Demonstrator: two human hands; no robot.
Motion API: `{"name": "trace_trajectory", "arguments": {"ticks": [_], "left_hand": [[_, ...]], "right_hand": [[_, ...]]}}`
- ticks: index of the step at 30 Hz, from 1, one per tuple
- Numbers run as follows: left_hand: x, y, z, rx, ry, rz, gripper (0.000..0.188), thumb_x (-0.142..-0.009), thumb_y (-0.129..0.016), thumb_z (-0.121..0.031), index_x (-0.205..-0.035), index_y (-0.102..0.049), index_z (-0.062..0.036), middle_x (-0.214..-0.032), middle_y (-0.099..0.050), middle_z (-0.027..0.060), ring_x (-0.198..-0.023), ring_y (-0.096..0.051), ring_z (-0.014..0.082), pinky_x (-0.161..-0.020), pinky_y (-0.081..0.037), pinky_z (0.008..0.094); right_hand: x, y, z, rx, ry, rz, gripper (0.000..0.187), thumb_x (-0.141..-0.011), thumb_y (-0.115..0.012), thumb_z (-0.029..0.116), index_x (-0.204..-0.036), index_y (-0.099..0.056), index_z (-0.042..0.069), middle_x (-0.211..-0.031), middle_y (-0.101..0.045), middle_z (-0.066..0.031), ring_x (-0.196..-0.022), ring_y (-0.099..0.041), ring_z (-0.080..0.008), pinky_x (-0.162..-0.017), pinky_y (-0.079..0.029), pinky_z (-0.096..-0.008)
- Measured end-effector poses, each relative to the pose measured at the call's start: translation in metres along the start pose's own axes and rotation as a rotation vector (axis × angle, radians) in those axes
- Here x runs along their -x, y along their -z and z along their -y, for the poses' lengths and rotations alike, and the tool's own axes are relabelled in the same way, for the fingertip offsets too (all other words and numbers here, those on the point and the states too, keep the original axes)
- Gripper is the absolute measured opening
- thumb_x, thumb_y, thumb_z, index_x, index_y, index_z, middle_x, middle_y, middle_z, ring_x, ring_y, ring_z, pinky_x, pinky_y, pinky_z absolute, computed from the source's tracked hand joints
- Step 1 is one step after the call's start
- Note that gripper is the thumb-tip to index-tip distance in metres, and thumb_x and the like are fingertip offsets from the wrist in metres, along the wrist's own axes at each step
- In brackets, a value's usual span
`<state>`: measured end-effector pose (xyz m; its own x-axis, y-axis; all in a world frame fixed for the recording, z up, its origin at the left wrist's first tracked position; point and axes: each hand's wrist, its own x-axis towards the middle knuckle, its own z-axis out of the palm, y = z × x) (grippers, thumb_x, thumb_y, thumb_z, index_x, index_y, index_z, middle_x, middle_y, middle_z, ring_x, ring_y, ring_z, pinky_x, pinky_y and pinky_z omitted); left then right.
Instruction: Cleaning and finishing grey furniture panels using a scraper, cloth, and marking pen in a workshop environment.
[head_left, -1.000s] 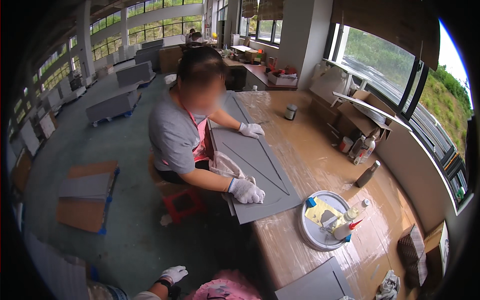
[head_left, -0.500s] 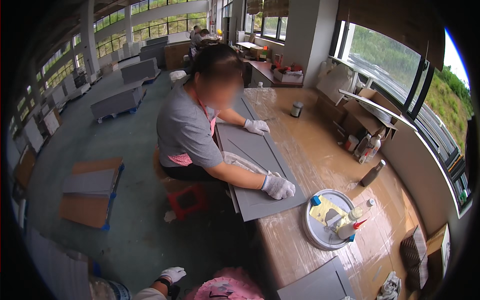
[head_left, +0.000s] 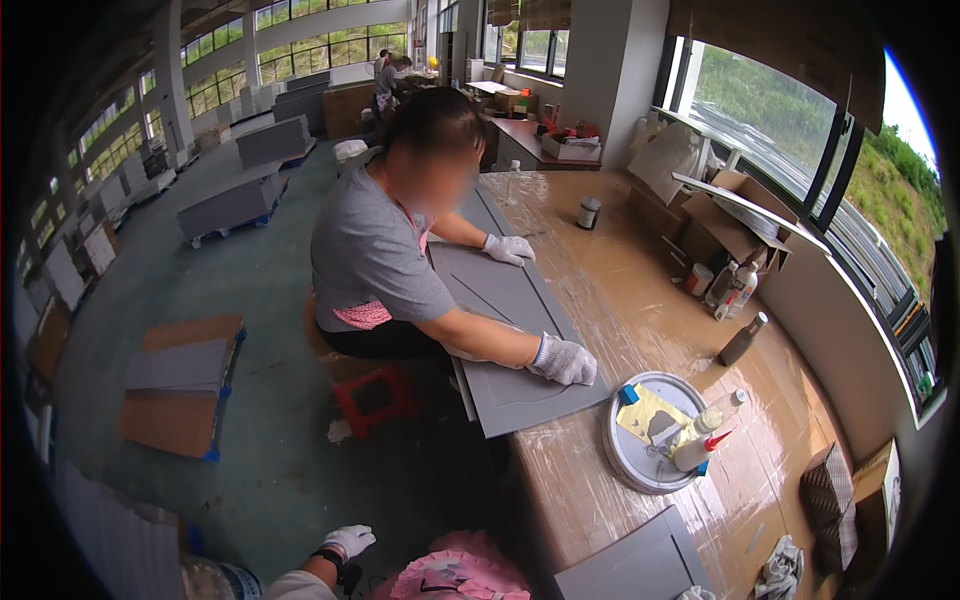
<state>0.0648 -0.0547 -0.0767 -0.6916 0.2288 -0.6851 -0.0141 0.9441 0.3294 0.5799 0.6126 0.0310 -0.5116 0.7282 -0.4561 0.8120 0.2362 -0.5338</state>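
Observation:
My left hand (head_left: 350, 540), in a white glove with a dark band at the wrist, hangs over the floor at the lower left. Its fingers are loosely extended and nothing shows in them. At the bottom edge, a small white patch that looks like my gloved right hand (head_left: 695, 593) lies at a grey framed panel (head_left: 640, 563); its fingers are cut off. Across the table corner, a seated co-worker (head_left: 380, 240) in white gloves rests both hands on another grey panel (head_left: 500, 395). A round grey lid or tub (head_left: 618, 455) between the panels carries bottles and a yellow sheet.
The brown table (head_left: 640, 270) is covered in clear film. A dark bottle (head_left: 742, 340), a small can (head_left: 589, 212) and cardboard boxes (head_left: 725, 235) stand toward the window. A crumpled cloth (head_left: 780, 570) lies at the near right. A red stool (head_left: 375, 395) stands on the floor.
The co-worker's nearer gloved hand has slid slightly up and right along the panel. My left hand has risen a little. A white patch now shows more at the near panel's lower edge.

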Motion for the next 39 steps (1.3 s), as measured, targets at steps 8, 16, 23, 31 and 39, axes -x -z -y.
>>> {"name": "trace_trajectory", "arguments": {"ticks": [8, 16, 23, 31, 39], "left_hand": [[0.004, 0.007, -0.013, -0.038, -0.001, 0.028, 0.058, -0.09, -0.049, -0.055, -0.134, -0.058, -0.0189, -0.141, -0.055, 0.0084, -0.131, -0.051, 0.0315, -0.11, -0.039, 0.0417], [-0.008, 0.0, -0.002, -0.043, -0.016, 0.007, 0.058, -0.091, -0.048, -0.057, -0.136, -0.058, -0.0215, -0.142, -0.055, 0.0071, -0.132, -0.05, 0.0307, -0.111, -0.039, 0.0409], [-0.015, 0.01, -0.019, -0.062, -0.065, 0.006, 0.056, -0.092, -0.049, -0.055, -0.135, -0.059, -0.02, -0.142, -0.055, 0.0075, -0.131, -0.05, 0.0308, -0.11, -0.039, 0.0408], [-0.007, 0.05, -0.104, -0.134, -0.207, 0.009, 0.05, -0.092, -0.046, -0.05, -0.122, -0.067, -0.0162, -0.129, -0.064, 0.0107, -0.122, -0.057, 0.0344, -0.103, -0.044, 0.045], [0.001, 0.07, -0.203, -0.342, -0.381, 0.139, 0.054, -0.094, -0.042, -0.054, -0.111, -0.071, -0.0121, -0.117, -0.068, 0.0148, -0.113, -0.062, 0.0375, -0.096, -0.047, 0.0488]], "right_hand": [[0.009, -0.001, 0.007, 0.063, -0.072, -0.102, 0.049, -0.088, -0.066, 0.027, -0.13, -0.053, 0.006, -0.123, -0.062, -0.0163, -0.116, -0.059, -0.0292, -0.098, -0.047, -0.0348], [0.024, -0.001, 0.044, -0.041, -0.071, -0.095, 0.053, -0.087, -0.068, 0.03, -0.133, -0.052, 0.008, -0.127, -0.061, -0.0178, -0.119, -0.057, -0.0309, -0.101, -0.045, -0.0359], [0.023, -0.007, 0.029, -0.086, -0.099, -0.129, 0.049, -0.091, -0.065, 0.029, -0.132, -0.052, 0.006, -0.127, -0.06, -0.0177, -0.12, -0.057, -0.0295, -0.102, -0.045, -0.0353], [0.005, -0.017, -0.017, 0.035, 0.106, -0.162, 0.041, -0.095, -0.062, 0.021, -0.13, -0.053, 0.003, -0.124, -0.061, -0.0129, -0.118, -0.056, -0.0238, -0.101, -0.045, -0.0334], [-0.026, -0.031, -0.061, 0.214, 0.37, -0.222, 0.013, -0.091, -0.053, 0.01, -0.095, -0.065, 0.009, -0.101, -0.064, -0.0106, -0.101, -0.059, -0.0265, -0.089, -0.049, -0.0345]]}}
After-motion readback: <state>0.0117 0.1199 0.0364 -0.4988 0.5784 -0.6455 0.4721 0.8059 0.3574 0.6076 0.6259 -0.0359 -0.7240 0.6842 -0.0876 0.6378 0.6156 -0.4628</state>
